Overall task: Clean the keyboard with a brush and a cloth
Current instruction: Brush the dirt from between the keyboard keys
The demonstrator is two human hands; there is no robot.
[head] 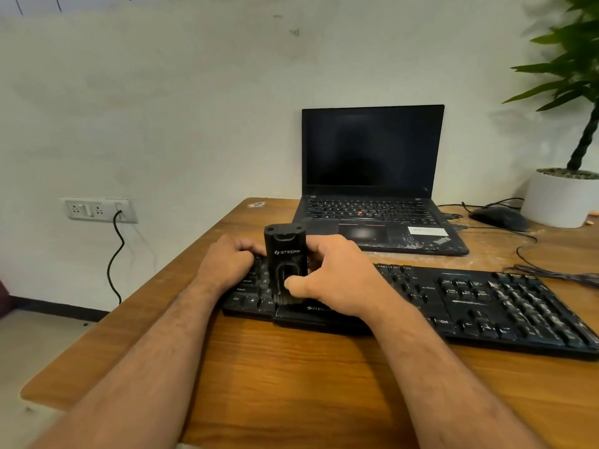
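A black keyboard (pixel 470 299) lies across the wooden desk, dusty on its right half. My right hand (pixel 337 273) grips a black upright brush tool (pixel 286 254) marked STRIFF, its bristles down on the keys near the left end. My left hand (pixel 227 260) rests with curled fingers on the keyboard's left edge, beside the brush. No cloth is in view.
An open black laptop (pixel 372 176) stands behind the keyboard. A black mouse (pixel 499 218) with its cable and a white plant pot (pixel 557 199) sit at the back right. The wooden desk (pixel 291 367) ends at the left; a wall socket (pixel 97 209) with a black cord is beyond.
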